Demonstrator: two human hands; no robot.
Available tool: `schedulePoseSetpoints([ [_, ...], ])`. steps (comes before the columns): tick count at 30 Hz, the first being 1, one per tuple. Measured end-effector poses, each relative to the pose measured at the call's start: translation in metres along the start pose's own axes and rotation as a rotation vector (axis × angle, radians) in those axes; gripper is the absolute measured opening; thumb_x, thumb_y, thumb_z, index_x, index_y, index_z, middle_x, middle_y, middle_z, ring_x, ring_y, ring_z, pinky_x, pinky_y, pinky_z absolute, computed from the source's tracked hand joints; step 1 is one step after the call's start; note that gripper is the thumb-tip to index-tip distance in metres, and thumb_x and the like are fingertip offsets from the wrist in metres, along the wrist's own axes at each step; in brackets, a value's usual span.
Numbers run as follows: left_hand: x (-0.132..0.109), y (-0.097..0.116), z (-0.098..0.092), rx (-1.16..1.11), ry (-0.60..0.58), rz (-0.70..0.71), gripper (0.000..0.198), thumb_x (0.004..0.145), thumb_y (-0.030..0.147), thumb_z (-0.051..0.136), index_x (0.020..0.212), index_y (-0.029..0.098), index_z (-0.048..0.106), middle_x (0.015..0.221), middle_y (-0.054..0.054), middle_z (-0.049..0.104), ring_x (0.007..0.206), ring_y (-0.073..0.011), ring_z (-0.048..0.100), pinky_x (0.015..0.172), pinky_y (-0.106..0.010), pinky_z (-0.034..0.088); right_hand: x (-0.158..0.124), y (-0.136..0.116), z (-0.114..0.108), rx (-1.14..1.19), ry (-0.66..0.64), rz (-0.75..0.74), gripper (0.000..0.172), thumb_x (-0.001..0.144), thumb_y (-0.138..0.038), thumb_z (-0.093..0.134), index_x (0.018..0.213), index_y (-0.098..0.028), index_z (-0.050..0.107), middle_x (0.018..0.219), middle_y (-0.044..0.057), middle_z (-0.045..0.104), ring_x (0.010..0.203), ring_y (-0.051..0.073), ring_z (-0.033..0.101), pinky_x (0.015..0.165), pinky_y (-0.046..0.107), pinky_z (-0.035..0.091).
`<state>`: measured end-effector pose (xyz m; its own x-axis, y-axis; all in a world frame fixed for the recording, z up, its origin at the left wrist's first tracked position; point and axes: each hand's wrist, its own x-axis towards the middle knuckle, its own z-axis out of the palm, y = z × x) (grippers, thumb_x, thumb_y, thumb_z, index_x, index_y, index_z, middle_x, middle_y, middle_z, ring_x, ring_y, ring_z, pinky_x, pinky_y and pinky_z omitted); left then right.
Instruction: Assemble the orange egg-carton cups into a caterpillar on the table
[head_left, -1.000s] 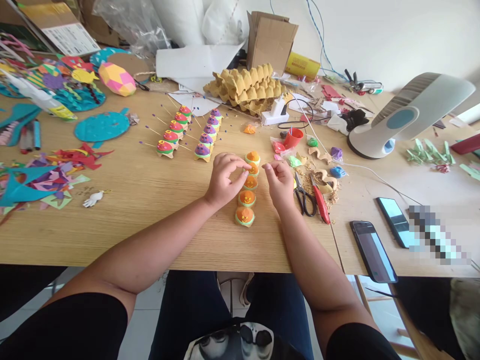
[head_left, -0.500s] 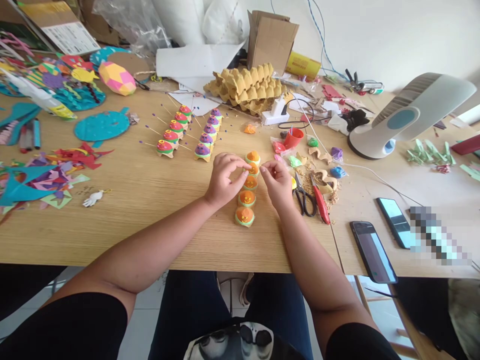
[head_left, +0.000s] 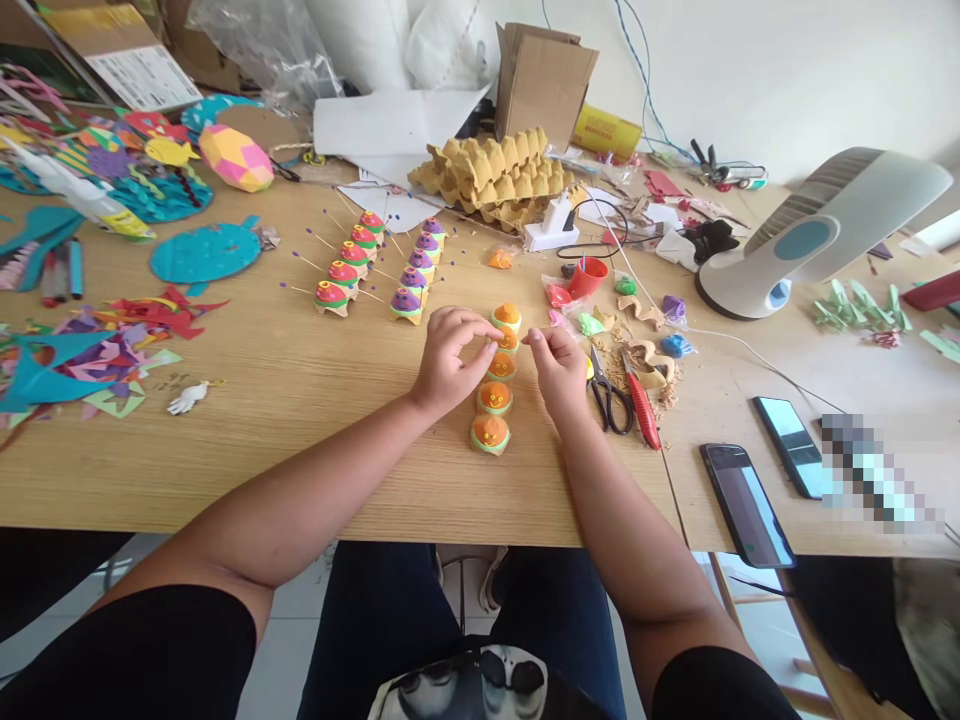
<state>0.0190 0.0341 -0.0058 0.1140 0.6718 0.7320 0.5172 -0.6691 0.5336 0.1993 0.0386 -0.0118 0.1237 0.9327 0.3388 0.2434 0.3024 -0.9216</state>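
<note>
Near the middle of the desk's front edge, a strip of orange-topped cups runs straight away from the person; the left hand is beside its second-farthest cup, finger and thumb drawn together; the right hand is opposite, fingertips pinched (whether either grasps anything is too small to tell); scissors and a red-handled tool lie to its right; egg trays sit toward the far edge.
</note>
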Motion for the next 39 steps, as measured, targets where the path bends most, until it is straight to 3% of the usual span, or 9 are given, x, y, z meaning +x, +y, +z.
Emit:
schedulePoseSetpoints([
  [5, 0.0, 0.0, 0.0, -0.01, 0.015, 0.018, 0.007, 0.093, 0.024, 0.063, 0.095, 0.024, 0.069, 0.098, -0.004, 0.069, 0.102, -0.0215, 0.061, 0.101, -0.043, 0.047, 0.0, 0.004, 0.004, 0.031, -0.007, 0.028, 0.027, 0.082, -0.048, 0.074, 0.088, -0.022, 0.071, 0.064, -0.005, 0.047, 0.057, 0.011, 0.038, 0.055, 0.027, 0.033],
  [11, 0.0, 0.0, 0.0, 0.017, -0.02, -0.027, 0.007, 0.092, 0.028, 0.064, 0.095, 0.025, 0.069, 0.099, -0.004, 0.069, 0.104, -0.0226, 0.06, 0.102, -0.045, 0.048, -0.002, -0.006, 0.001, -0.019, -0.085, 0.004, 0.042, 0.087, -0.06, 0.065, 0.074, -0.021, 0.069, 0.066, 0.0, 0.057, 0.063, 0.013, 0.047, 0.06, 0.028, 0.04],
  [16, 0.0, 0.0, 0.0, -0.005, -0.023, -0.023, 0.013, 0.094, 0.033, 0.065, 0.101, 0.025, 0.071, 0.1, -0.005, 0.068, 0.106, -0.0227, 0.059, 0.103, -0.044, 0.046, -0.004, -0.013, -0.001, -0.066, -0.127, -0.021, 0.057, 0.091, -0.069, 0.052, 0.063, -0.02, 0.064, 0.062, 0.0, 0.058, 0.062, 0.014, 0.051, 0.064, 0.03, 0.043],
  [24, -0.001, -0.003, 0.0, -0.022, -0.085, 0.008, 0.028, 0.091, 0.044, 0.069, 0.111, 0.026, 0.073, 0.106, -0.006, 0.068, 0.11, -0.0236, 0.058, 0.106, -0.045, 0.044, -0.005, -0.014, 0.0, -0.039, -0.159, -0.029, 0.059, 0.092, -0.07, 0.049, 0.061, -0.021, 0.06, 0.06, 0.0, 0.056, 0.061, 0.014, 0.051, 0.064, 0.029, 0.043],
  [39, 0.0, -0.002, 0.002, -0.044, -0.074, 0.0, 0.013, 0.091, 0.038, 0.07, 0.088, 0.025, 0.071, 0.1, -0.005, 0.069, 0.109, -0.0233, 0.059, 0.103, -0.046, 0.046, -0.004, -0.015, 0.0, -0.032, -0.245, -0.061, 0.056, 0.089, -0.072, 0.053, 0.067, -0.021, 0.064, 0.068, 0.002, 0.064, 0.066, 0.016, 0.057, 0.067, 0.031, 0.046],
])
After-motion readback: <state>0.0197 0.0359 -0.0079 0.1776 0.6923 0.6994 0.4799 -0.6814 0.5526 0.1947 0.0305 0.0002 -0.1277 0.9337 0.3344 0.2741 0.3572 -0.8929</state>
